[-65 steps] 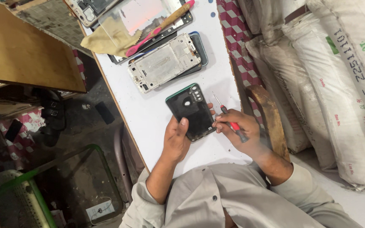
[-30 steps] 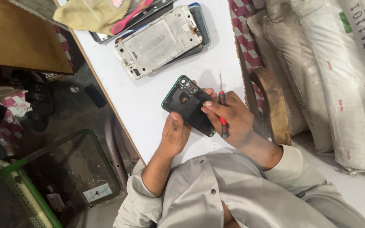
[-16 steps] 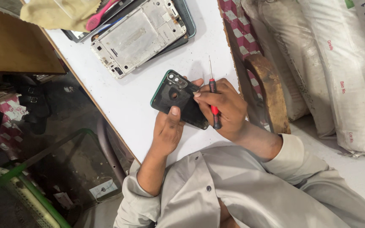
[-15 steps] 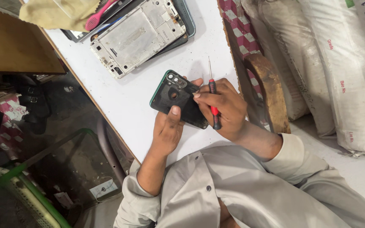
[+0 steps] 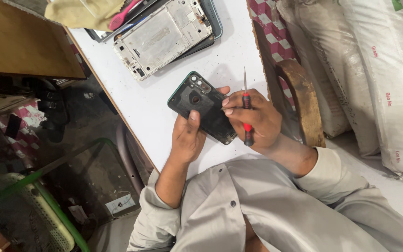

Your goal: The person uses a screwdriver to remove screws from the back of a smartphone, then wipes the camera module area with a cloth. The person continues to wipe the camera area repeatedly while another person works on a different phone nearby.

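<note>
A dark green phone lies back side up on the white table, its camera cluster toward the far end. My left hand grips its near end, thumb resting on the back cover. My right hand holds a red-handled screwdriver with the metal tip pointing away from me, and its fingertips touch the phone's right edge.
Farther along the table lies an opened phone frame on top of other phones, beside a yellow cloth and a pink tool. White sacks stand to the right. A wooden chair arm runs beside the table. A wooden board is at the left.
My right hand has swung the screwdriver from beside the phone onto its right edge and now presses there with its fingertips. The left hand keeps its hold; the view has shifted.
</note>
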